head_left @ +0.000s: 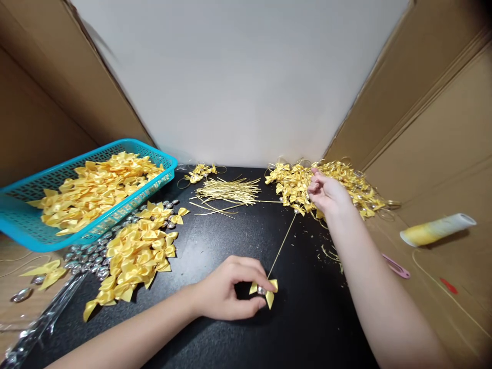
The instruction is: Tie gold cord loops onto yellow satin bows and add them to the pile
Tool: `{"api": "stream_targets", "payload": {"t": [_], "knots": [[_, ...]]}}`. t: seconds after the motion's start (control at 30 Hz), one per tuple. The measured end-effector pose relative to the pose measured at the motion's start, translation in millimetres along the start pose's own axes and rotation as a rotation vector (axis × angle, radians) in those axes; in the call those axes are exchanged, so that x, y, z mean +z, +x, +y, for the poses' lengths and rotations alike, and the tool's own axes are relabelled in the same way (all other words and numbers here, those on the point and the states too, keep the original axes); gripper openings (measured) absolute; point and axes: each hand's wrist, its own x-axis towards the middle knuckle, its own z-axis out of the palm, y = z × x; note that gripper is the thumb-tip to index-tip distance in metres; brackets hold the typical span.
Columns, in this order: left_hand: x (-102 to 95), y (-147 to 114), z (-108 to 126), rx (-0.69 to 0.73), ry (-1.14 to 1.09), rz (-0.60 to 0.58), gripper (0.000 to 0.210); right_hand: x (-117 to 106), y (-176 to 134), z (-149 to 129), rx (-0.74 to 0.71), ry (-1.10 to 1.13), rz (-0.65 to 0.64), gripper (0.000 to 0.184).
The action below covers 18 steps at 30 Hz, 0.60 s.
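Note:
My left hand (238, 289) pinches a yellow ribbon bow (270, 298) with a shiny silver bead at its centre, low over the black mat. A thin gold cord (282, 246) runs from that bow up to the near edge of a heap of yellow bows with gold loops (294, 187). Over this heap is my right hand (325, 190), its fingers loosely bent and apart, with nothing visible in them. Left of the heap lies a bundle of cut gold cords (228, 191). Loose plain yellow bows (140, 248) lie piled left of my left hand.
A turquoise basket (82, 163) of yellow bows stands at the left, with silver beads (86, 256) along its near side. On the right are a yellow-and-white tube (438, 229), a pink-handled tool (397, 266) and a small red piece (448, 286). Cardboard walls (430, 102) flank both sides.

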Motion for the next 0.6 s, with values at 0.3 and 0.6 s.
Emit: {"api": "stream_targets", "payload": {"t": [0.3,0.6], "knots": [[-1.2,-0.6,10.7,0.078,0.354,-0.027,0.029,6.7,-3.8,0.2,0.070,0.016,0.027,0.015],[0.6,3.4,47.9,-0.453,1.189,-0.256,0.021,26.1,-15.9,21.4,0.075,-0.108,0.009,0.018]]}}
